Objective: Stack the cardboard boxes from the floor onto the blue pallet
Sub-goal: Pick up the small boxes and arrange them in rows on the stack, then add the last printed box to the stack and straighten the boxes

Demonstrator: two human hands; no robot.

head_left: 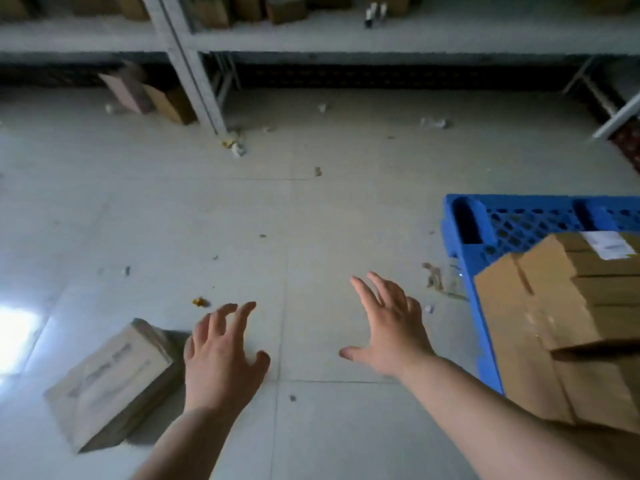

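Note:
A pale cardboard box [110, 382] lies flat on the grey floor at the lower left. Just right of it hovers my left hand [221, 358], fingers spread and loosely bent, holding nothing. My right hand [391, 327] is stretched out over bare floor with fingers straight and spread, also empty. The blue pallet [485, 230] stands at the right. Several brown cardboard boxes [554, 327] are stacked on its near corner, the top one bearing a white label.
Grey metal shelving [187, 60] with boxes runs along the back. A couple of cardboard boxes [162, 98] lean under it by the upright. Small scraps of litter [235, 145] dot the tiled floor. A bright glare patch [17, 334] lies at the left.

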